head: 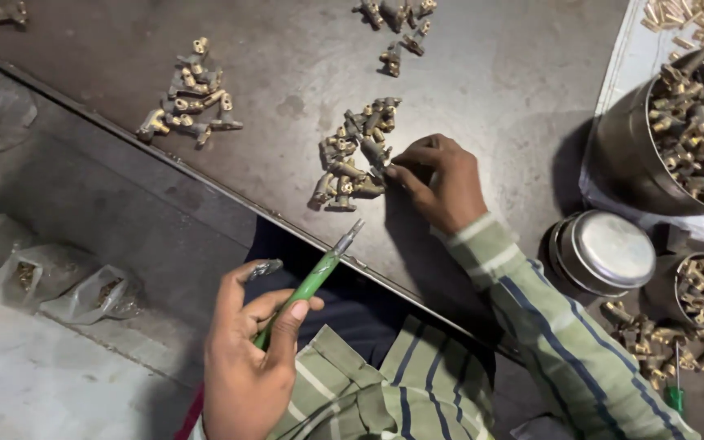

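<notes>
Brass fitting — small, tarnished | right hand fingers pinch it

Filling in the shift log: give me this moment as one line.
left hand: holds green tool and small fitting | right hand: fingers on brass pile | metal table: more piles

Clearance, as I read it: bare metal table lies open between the middle pile of brass fittings, left pile and top pile. Blocking the right side: large full tub, lidded tin, small cup.
</notes>
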